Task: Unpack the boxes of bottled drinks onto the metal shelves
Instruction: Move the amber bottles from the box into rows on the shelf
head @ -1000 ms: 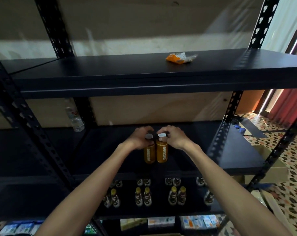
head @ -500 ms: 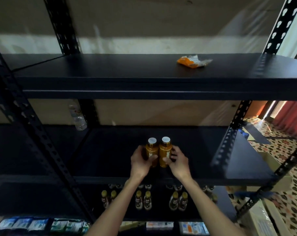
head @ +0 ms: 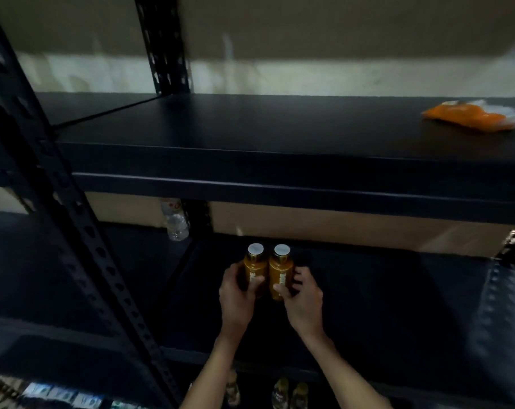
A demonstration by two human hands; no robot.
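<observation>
Orange left bottle (head: 251, 268) and right bottle (head: 280, 271) are standing upright, touching, on the middle metal shelf (head: 383, 296).
The left grip (head: 237, 295) is grasping the left bottle, and the right grip (head: 303, 299) is grasping the right bottle, both low on the bodies.

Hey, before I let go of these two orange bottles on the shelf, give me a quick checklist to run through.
1. Left hand grips the left bottle and right hand grips the right bottle: ok.
2. Both bottles upright, side by side: ok.
3. White caps on both: ok.
4. Bases flat on the middle shelf: cannot tell, the hands and shadow hide them.
5. Bare shelf to the right for more bottles: ok.
</observation>
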